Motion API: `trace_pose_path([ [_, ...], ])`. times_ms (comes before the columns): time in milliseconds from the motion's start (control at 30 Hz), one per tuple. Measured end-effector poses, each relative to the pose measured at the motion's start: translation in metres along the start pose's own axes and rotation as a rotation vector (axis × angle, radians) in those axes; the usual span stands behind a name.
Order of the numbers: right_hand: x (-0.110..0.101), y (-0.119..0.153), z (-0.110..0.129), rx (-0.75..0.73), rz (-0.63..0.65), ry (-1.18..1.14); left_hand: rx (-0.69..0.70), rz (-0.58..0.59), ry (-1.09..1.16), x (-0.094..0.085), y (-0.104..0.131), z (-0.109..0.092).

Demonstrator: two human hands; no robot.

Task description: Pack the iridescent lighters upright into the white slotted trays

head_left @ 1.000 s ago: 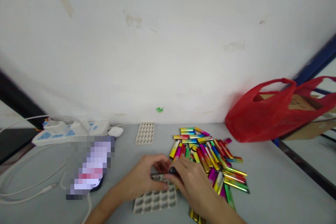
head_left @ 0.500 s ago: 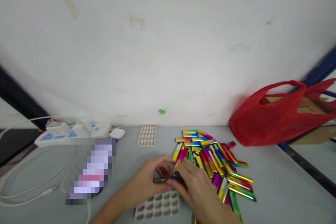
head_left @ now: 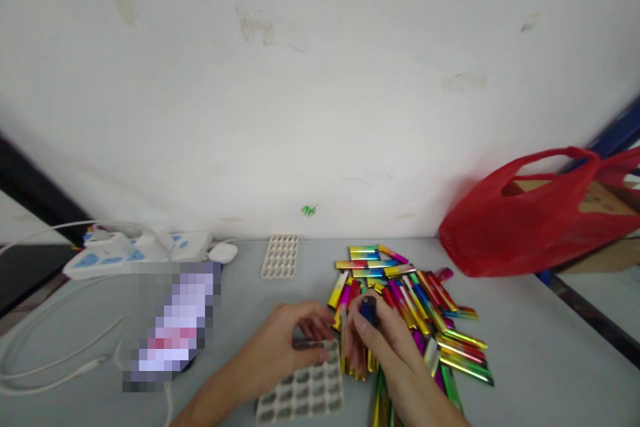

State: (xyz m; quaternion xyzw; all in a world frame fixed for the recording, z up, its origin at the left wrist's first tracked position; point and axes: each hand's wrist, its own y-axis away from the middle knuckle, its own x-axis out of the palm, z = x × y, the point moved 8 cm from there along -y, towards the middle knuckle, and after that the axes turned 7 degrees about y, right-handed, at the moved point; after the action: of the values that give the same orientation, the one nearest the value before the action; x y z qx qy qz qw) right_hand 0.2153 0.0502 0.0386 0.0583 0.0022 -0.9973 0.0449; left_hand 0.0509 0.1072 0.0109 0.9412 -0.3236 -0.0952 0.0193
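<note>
Above a pale tray of small cups (head_left: 301, 392), my left hand (head_left: 295, 340) pinches a thin dark piece (head_left: 310, 343) between thumb and fingers. My right hand (head_left: 383, 337) is to its right, closed around a small dark cylindrical object (head_left: 369, 308) whose round end faces up. A gap separates the two hands. Beneath and beyond my right hand lies a pile of shiny multicoloured flat sticks (head_left: 410, 300), some hidden by the hand. What the dark piece and the cylinder are cannot be made out.
A second cupped tray (head_left: 281, 256) lies near the wall. At left are a blurred phone (head_left: 175, 323), a power strip (head_left: 125, 255), a white charger (head_left: 223, 252) and loose cables. A red bag (head_left: 510, 220) with cardboard inside stands at right.
My right hand has moved right and up, away from my left hand, with the dark cylinder. My left hand has barely moved and keeps the dark piece.
</note>
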Motion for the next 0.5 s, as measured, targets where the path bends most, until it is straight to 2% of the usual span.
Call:
trace_pose_path([
  [167, 0.025, -0.011, -0.025, 0.229, 0.197, -0.443, -0.01, -0.014, -0.036, -0.001, -0.001, 0.001],
  [267, 0.039, -0.017, -0.023, 0.384, 0.274, -0.651, -0.013, -0.028, -0.074, -0.005, -0.002, 0.002],
  [400, 0.051, -0.026, 0.003, 0.365, 0.403, -0.799, -0.041, -0.04, -0.188, -0.009, -0.001, 0.005],
  [500, 0.055, -0.028, 0.004, 0.371, 0.449, -0.815, -0.022, -0.04, -0.219, -0.01, 0.001, 0.003],
])
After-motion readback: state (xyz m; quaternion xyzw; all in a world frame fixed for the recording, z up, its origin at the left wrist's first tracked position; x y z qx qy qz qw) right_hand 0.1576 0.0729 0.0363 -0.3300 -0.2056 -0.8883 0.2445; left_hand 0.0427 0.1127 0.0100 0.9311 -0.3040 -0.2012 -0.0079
